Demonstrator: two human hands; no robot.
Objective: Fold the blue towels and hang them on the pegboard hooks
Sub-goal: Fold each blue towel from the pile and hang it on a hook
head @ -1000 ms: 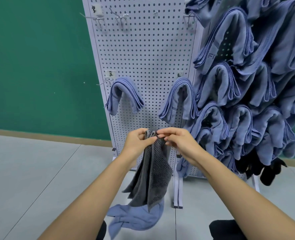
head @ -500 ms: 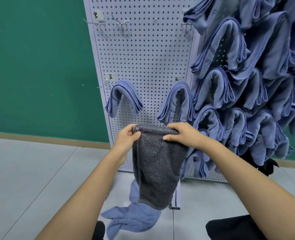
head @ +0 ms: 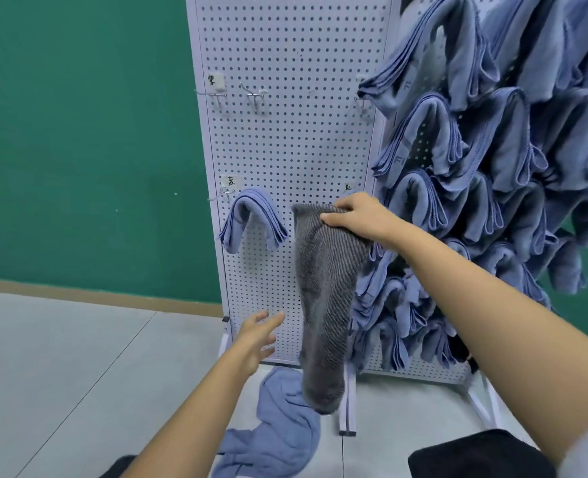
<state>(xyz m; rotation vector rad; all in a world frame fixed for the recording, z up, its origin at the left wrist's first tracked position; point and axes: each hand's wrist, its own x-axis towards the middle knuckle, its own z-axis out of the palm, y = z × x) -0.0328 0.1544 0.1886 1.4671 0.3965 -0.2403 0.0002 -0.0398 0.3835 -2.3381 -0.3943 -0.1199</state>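
One blue towel: crumpled on the floor, nearest you.
Left hand: fingers spread, holding nothing; just above that towel, your nearer hand.
Right hand: grips the grey towel by its top; it hangs vertically.
Pegboard: just behind.

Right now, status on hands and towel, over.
Right hand grips folded grey ribbed towel by its top, before white pegboard. Left hand open, empty. Crumpled blue towel on floor below.
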